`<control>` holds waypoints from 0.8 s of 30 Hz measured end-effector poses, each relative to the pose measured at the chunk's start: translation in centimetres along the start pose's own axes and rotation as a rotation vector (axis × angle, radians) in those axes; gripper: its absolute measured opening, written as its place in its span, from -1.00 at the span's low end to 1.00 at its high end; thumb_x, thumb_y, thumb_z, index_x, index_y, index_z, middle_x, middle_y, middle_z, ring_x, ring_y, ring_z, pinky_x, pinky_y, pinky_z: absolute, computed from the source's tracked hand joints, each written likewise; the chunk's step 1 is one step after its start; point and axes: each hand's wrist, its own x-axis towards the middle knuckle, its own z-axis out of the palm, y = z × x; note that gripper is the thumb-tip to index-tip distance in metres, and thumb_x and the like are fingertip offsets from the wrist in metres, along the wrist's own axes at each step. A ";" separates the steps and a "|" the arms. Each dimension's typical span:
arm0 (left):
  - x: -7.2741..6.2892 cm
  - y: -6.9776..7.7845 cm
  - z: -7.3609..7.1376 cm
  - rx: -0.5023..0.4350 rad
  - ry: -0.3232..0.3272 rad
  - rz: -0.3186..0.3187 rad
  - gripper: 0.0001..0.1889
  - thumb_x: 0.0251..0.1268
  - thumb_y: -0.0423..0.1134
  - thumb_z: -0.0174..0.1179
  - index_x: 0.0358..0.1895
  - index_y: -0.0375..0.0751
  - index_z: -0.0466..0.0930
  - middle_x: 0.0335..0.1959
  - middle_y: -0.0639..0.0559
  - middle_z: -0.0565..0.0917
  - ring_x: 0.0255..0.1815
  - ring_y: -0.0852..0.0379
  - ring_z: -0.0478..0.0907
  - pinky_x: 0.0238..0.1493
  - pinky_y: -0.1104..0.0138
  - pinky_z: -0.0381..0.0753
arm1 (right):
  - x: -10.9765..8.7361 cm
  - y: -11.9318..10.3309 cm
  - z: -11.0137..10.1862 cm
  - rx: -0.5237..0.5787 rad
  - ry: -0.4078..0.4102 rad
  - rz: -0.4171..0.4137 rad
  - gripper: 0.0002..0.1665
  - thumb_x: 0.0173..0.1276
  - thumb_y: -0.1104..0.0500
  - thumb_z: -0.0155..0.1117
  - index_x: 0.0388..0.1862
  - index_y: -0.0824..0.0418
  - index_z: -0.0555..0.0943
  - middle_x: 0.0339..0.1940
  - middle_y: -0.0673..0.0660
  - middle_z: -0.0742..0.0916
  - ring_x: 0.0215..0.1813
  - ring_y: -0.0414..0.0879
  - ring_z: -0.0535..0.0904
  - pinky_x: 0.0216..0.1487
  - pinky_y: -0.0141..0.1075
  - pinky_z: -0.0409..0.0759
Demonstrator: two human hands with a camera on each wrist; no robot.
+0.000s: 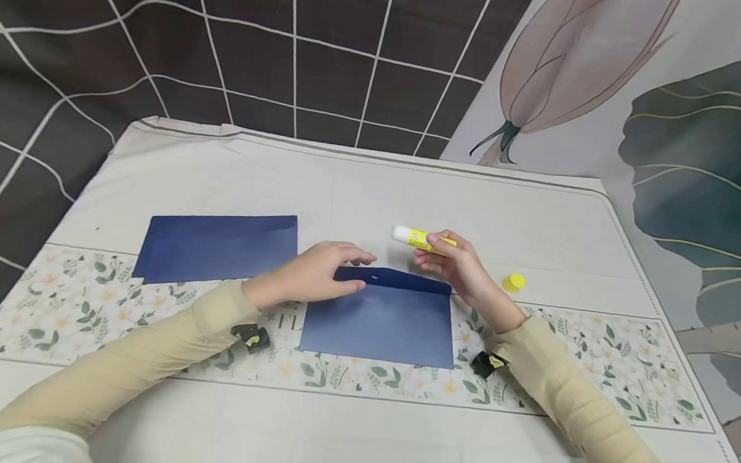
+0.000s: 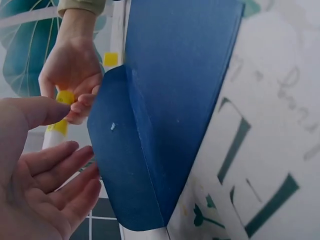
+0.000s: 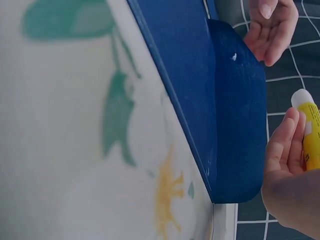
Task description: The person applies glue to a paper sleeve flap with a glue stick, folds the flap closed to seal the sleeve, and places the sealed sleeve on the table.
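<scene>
My right hand (image 1: 461, 266) grips a yellow glue stick (image 1: 418, 238), its white end pointing left and its cap off. Below lies a blue envelope (image 1: 380, 325), its flap (image 2: 116, 150) raised along the far edge. A small white dab of glue (image 2: 113, 127) shows on the flap. At the flap's left end my left hand (image 1: 316, 271) hovers with thumb and fingers spread, holding nothing. In the right wrist view the glue stick (image 3: 311, 135) is beside the flap, above the table.
More blue envelopes (image 1: 214, 249) lie stacked to the left. The yellow cap (image 1: 513, 282) stands on the table to the right of my right hand. A white cloth with a floral band (image 1: 594, 355) covers the table, with a dark gridded curtain (image 1: 240, 64) behind it.
</scene>
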 end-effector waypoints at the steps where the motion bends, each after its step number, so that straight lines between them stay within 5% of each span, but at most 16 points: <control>1: 0.0 -0.1 0.0 0.002 -0.012 -0.001 -0.51 0.28 -0.17 0.21 0.24 -0.30 0.48 0.19 -0.13 0.60 0.22 -0.04 0.53 0.33 0.10 0.42 | 0.1 0.0 0.1 -0.006 0.000 0.003 -0.88 0.51 0.21 -0.07 -0.26 0.15 0.42 -0.44 -0.04 0.75 -0.34 -0.24 0.69 -0.19 -0.43 0.66; 24: -1.3 0.7 1.0 0.091 -0.148 -0.013 -0.39 0.29 -0.04 0.18 0.34 -0.25 0.38 0.32 -0.12 0.48 0.37 -0.03 0.40 0.40 0.13 0.34 | -0.3 0.5 0.4 -0.101 -0.075 0.112 -0.86 0.52 0.15 -0.06 -0.19 0.23 0.33 -0.39 0.00 0.75 -0.34 -0.23 0.70 -0.17 -0.43 0.65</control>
